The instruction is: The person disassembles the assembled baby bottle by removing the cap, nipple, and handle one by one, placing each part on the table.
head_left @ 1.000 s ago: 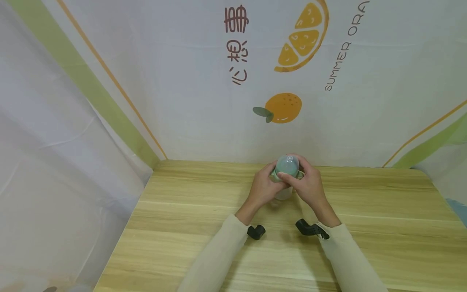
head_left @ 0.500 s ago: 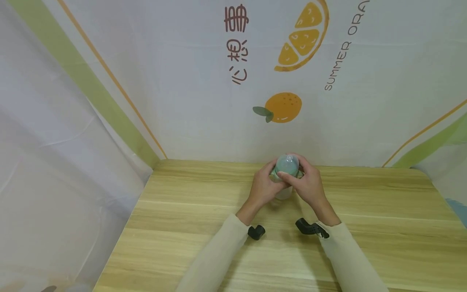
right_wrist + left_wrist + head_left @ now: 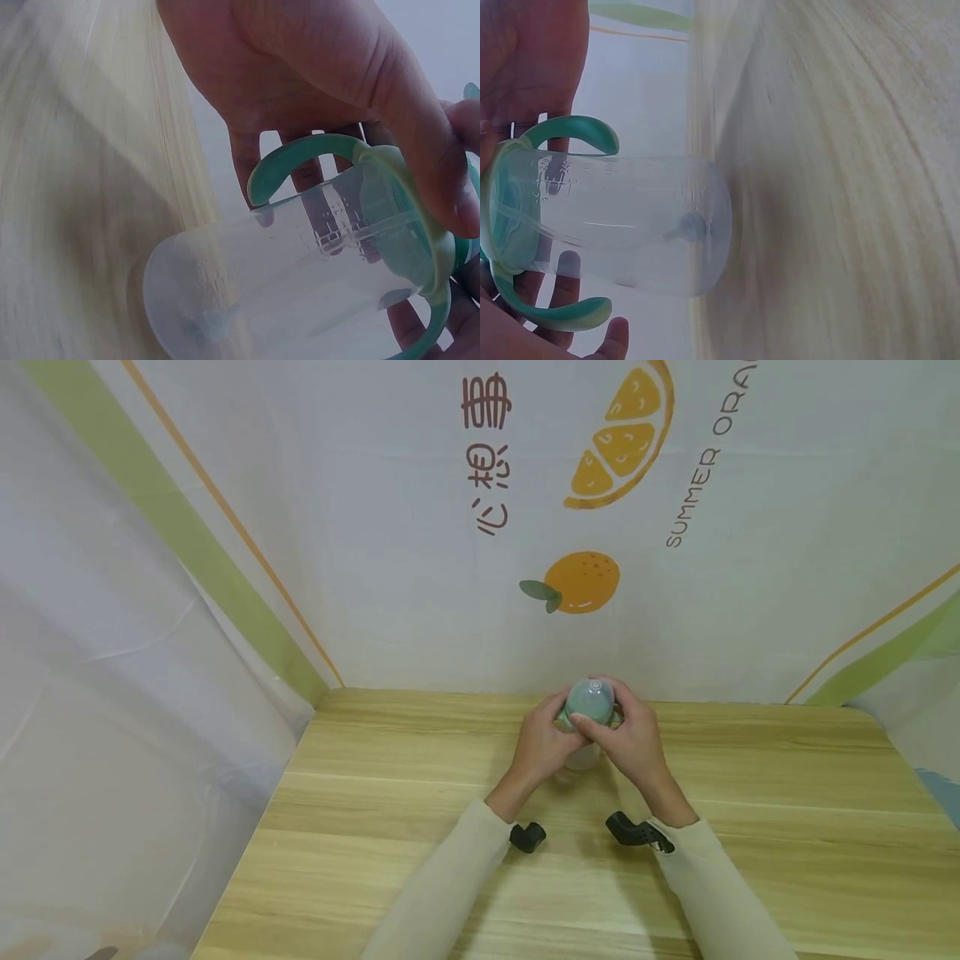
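Both hands hold a baby bottle (image 3: 589,700) near the far edge of the table. The bottle has a clear body (image 3: 622,225), two green handles (image 3: 296,161), a green collar and a clear domed cap. Inside the body runs a straw with a weighted end (image 3: 692,226). My left hand (image 3: 543,739) grips the bottle's upper part from the left. From the right, my right hand (image 3: 637,731) wraps its fingers around it, thumb across the collar below the dome. The bottle stands roughly upright, its base close over the wood. Some fingers show through the clear wall.
The wooden table (image 3: 375,843) extends all around the hands. Behind it hangs a white curtain (image 3: 420,610) with orange prints, and more fabric (image 3: 150,693) drapes along the left side. Black camera mounts (image 3: 528,837) stick out from both sleeve cuffs.
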`<state>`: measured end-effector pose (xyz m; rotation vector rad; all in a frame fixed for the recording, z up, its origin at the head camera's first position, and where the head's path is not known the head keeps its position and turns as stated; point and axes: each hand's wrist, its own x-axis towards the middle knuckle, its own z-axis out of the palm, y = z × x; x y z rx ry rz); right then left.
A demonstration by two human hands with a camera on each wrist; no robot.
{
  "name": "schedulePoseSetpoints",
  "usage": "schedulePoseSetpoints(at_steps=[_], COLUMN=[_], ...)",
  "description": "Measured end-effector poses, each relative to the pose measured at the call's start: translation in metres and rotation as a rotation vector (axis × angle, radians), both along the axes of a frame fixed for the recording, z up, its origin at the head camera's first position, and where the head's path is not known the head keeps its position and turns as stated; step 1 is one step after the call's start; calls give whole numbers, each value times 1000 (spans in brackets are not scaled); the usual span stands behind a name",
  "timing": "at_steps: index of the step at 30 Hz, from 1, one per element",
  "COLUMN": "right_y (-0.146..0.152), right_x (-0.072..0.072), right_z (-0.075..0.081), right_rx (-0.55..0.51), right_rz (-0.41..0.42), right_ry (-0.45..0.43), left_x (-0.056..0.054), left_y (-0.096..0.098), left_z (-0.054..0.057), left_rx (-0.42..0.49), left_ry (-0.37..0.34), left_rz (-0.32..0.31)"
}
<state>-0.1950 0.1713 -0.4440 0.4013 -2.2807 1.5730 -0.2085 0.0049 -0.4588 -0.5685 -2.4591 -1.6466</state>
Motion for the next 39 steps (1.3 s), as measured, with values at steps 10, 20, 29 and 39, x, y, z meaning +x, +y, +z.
schedulePoseSetpoints(at_steps=[10, 20, 29, 39], right_y=[-8, -12, -12, -9], right_x=[3, 4, 3, 0], right_z=[1, 3, 2, -1], right_rx=[32, 41, 48, 6], right_rz=[-91, -139, -141, -108], right_ry=[18, 63, 96, 138], left_x=[0, 0, -2, -2], left_y=[0, -1, -1, 0], left_z=[-2, -3, -2, -1], left_rx=[4, 22, 12, 9], left_ry=[2, -1, -15, -8], left_rz=[-7, -10, -19, -25])
